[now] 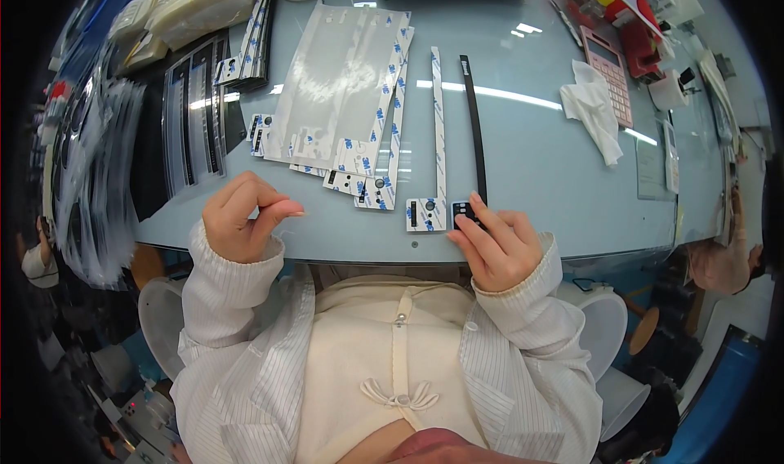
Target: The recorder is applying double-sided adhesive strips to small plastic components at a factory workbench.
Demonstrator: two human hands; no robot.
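Note:
My left hand (245,217) is raised near the table's front edge, its thumb and fingers pinched together; anything between them is too small to make out. My right hand (504,247) has its fingers on the square end of a black L-shaped strip (474,129), which runs away from me along the table. Just left of it lies a white L-shaped strip (438,129) with blue-printed backing and small holes in its square end. Further left, similar white strips (380,196) are piled under and beside clear plastic sleeves (331,80).
Stacked dark strips (260,39) and clear-and-black sheets (196,109) lie at the left, by hanging plastic sleeves (94,162). On the right are a crumpled tissue (594,109), a pink calculator (608,68) and a red holder (639,43). Other people are at the sides.

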